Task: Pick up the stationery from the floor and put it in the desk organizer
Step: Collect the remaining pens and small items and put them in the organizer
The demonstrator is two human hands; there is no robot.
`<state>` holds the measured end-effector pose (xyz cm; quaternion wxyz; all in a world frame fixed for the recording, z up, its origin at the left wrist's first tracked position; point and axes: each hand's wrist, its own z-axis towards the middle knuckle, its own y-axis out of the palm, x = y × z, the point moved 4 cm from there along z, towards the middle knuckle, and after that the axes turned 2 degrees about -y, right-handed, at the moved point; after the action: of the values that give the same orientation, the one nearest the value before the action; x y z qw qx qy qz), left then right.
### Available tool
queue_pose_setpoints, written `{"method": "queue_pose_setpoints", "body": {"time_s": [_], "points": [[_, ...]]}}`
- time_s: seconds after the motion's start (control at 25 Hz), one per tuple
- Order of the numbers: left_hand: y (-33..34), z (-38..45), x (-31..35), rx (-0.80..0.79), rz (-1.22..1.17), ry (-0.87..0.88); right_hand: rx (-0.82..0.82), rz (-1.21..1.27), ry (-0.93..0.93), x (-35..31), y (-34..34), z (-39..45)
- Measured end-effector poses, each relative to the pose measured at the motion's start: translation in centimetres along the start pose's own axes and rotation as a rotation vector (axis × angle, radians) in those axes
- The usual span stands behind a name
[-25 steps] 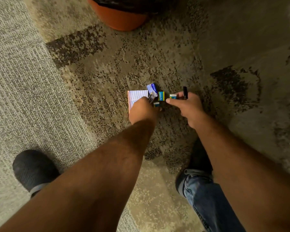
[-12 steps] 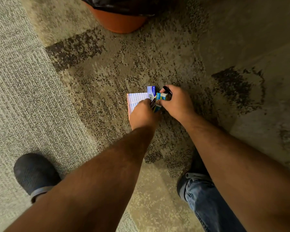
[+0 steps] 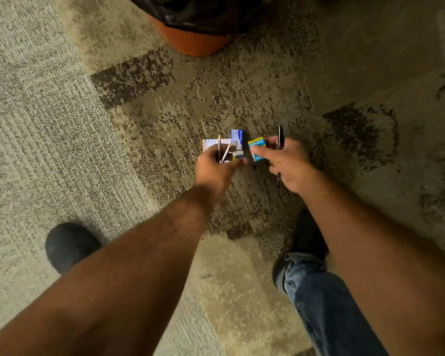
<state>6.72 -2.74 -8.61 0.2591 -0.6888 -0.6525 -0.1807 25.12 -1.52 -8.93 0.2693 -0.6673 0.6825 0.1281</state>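
Observation:
My left hand (image 3: pixel 216 167) grips two pencils (image 3: pixel 222 150) and a small white item (image 3: pixel 238 153) just above the carpet. Under it lies a lined notepad (image 3: pixel 211 143) with a blue and white box (image 3: pixel 237 136) at its right edge. My right hand (image 3: pixel 288 161) pinches a small blue and yellow box (image 3: pixel 257 145) between thumb and fingers, and a black pen (image 3: pixel 280 137) runs through the same hand. The two hands are a short gap apart. No desk organizer is in view.
An orange bin (image 3: pixel 190 39) with a black liner stands on the carpet at the top centre. My left shoe (image 3: pixel 69 245) is at the lower left, and my right shoe and jeans leg (image 3: pixel 319 299) are at the lower right.
My right hand came in against the left hand, then drew back to the right holding the blue and yellow box along with the pen. The left hand stayed over the notepad.

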Motion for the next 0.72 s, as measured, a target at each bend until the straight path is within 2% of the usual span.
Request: {"method": "queue_pose_setpoints", "body": {"time_s": [0.12, 0.2, 0.4, 0.72], "points": [[-1.5, -4.3, 5.0, -0.078, -0.23, -0.042, 0.014, 0.104, -0.022, -4.4, -0.3, -5.9], [-3.1, -8.3, 9.1, -0.1, -0.273, -0.025, 0.022, 0.148, -0.015, -8.0, -0.2, -11.0], [-7.7, -20.2, 21.3, -0.112, -0.248, 0.066, 0.01, 0.376, -0.063, -17.6, 0.3, -26.0], [-12.1, -40.9, 41.2, -0.206, -0.133, 0.251, 0.029, 0.522, -0.249, -33.8, -3.3, -48.6]]}}
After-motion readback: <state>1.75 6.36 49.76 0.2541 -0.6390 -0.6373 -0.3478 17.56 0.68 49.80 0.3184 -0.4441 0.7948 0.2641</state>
